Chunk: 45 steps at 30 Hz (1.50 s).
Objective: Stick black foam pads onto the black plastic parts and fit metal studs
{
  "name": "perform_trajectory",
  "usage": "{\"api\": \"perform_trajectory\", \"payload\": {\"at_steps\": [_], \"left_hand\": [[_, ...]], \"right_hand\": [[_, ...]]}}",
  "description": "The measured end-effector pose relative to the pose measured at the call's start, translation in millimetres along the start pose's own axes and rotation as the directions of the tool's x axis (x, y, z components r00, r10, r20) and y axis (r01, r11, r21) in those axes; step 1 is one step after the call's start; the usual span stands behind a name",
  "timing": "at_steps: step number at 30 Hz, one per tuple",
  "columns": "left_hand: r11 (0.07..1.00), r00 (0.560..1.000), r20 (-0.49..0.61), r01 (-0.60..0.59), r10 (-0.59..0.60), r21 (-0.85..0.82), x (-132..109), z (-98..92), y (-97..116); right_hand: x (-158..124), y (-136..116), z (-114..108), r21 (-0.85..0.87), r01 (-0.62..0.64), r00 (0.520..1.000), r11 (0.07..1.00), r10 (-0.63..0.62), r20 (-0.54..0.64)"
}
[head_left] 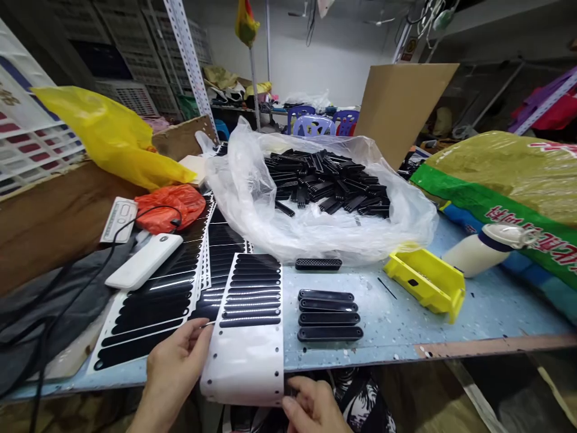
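A white backing sheet [246, 355] carrying rows of black oblong stickers lies over the table's near edge. My left hand [174, 370] pinches its left side, fingers closed on it. My right hand [313, 406] sits under the sheet's lower right corner, fingers curled against it. Just right of the sheet, several black plastic strips [329, 316] lie in a neat stack of rows; one more grille strip [318, 264] lies above them. More sticker sheets [180, 288] fan out to the left.
A clear bag [315, 228] full of black plastic strips fills the table's middle. A yellow plastic tray [426, 279], a white bottle [482, 249], a green-and-yellow sack [509, 180], a white power bank [144, 260] with cable, and orange and yellow bags surround it.
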<state>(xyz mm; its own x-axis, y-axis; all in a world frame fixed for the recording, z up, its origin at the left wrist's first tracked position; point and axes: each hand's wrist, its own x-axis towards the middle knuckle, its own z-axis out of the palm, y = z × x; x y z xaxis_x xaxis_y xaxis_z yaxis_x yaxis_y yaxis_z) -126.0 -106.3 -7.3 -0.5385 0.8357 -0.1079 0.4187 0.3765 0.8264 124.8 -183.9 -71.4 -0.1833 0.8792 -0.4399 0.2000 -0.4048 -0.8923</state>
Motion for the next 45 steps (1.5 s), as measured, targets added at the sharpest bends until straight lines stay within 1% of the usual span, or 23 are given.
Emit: {"api": "perform_trajectory", "payload": {"at_steps": [2,4,7,9,11,14,17,18,20,22,24,25,26,27,29,30,31,32,33,36,41,45], "left_hand": [[0.975,0.997,0.04,0.08,-0.073,-0.207,-4,3.0,4],[0.921,0.984,0.096,0.174,-0.149,-0.348,-9,3.7,10],[0.824,0.947,0.227,0.312,-0.228,-0.473,-17,1.8,20],[0.773,0.918,0.304,0.382,-0.254,-0.506,-19,0.5,24],[0.751,0.898,0.364,0.416,-0.249,-0.513,-20,0.3,26],[0.744,0.884,0.416,0.423,-0.214,-0.518,-19,2.3,27],[0.755,0.879,0.443,0.411,-0.179,-0.511,-18,3.4,27],[0.759,0.874,0.455,0.41,-0.169,-0.506,-19,2.9,27],[0.755,0.868,0.469,0.415,-0.163,-0.507,-20,0.4,27],[0.739,0.872,0.457,0.422,-0.174,-0.525,-23,-3.1,27],[0.722,0.883,0.426,0.426,-0.199,-0.545,-27,-6.2,26],[0.718,0.887,0.411,0.426,-0.211,-0.551,-29,-7.2,26],[0.716,0.89,0.402,0.425,-0.218,-0.554,-31,-8.0,26],[0.713,0.89,0.4,0.426,-0.219,-0.557,-33,-8.4,26],[0.703,0.888,0.412,0.425,-0.203,-0.57,-38,-8.7,27],[0.691,0.886,0.424,0.427,-0.189,-0.583,-40,-8.6,28],[0.677,0.883,0.435,0.428,-0.173,-0.599,-42,-8.5,29],[0.661,0.883,0.443,0.427,-0.157,-0.617,-44,-8.3,31],[0.646,0.884,0.445,0.426,-0.146,-0.634,-46,-7.9,32],[0.602,0.89,0.436,0.421,-0.13,-0.679,-49,-6.1,35],[0.558,0.891,0.443,0.417,-0.097,-0.717,-51,-0.2,35],[0.537,0.874,0.483,0.435,-0.059,-0.723,-52,5.0,36]], "right_hand": [[12,-10,10,0.026,-0.062,0.986,0.998,0.057,0.154],[18,-20,13,0.054,-0.106,0.96,0.993,0.088,0.265],[18,-26,9,0.099,-0.126,0.939,0.987,0.087,0.333],[14,-26,3,0.106,-0.136,0.925,0.985,0.088,0.369],[11,-23,-2,0.098,-0.134,0.921,0.986,0.088,0.38],[8,-18,-7,0.062,-0.1,0.916,0.993,0.068,0.395],[6,-11,-12,-0.007,-0.069,0.9,0.998,0.065,0.432],[6,-8,-14,-0.044,-0.054,0.909,0.998,0.067,0.411],[3,-6,-21,-0.154,-0.002,0.953,0.988,0.048,0.3],[-2,-8,-30,-0.292,0.07,0.98,0.954,-0.011,0.198],[-7,-18,-36,-0.402,0.176,0.977,0.898,-0.111,0.18],[-8,-25,-37,-0.432,0.25,0.965,0.866,-0.187,0.183],[-9,-33,-35,-0.448,0.336,0.942,0.829,-0.286,0.177],[-8,-42,-31,-0.455,0.424,0.902,0.783,-0.409,0.137],[-2,-60,-15,-0.43,0.601,0.768,0.673,-0.636,0.079],[3,-68,-6,-0.422,0.657,0.704,0.625,-0.708,0.047],[9,-75,4,-0.409,0.694,0.669,0.593,-0.741,0.062],[15,-80,13,-0.399,0.714,0.655,0.576,-0.751,0.087],[21,-84,21,-0.398,0.716,0.655,0.573,-0.749,0.099],[32,-92,35,-0.388,0.705,0.678,0.594,-0.724,0.123],[32,-104,37,-0.301,0.69,0.716,0.659,-0.682,0.149],[32,-115,36,-0.223,0.677,0.733,0.701,-0.67,0.119]]}}
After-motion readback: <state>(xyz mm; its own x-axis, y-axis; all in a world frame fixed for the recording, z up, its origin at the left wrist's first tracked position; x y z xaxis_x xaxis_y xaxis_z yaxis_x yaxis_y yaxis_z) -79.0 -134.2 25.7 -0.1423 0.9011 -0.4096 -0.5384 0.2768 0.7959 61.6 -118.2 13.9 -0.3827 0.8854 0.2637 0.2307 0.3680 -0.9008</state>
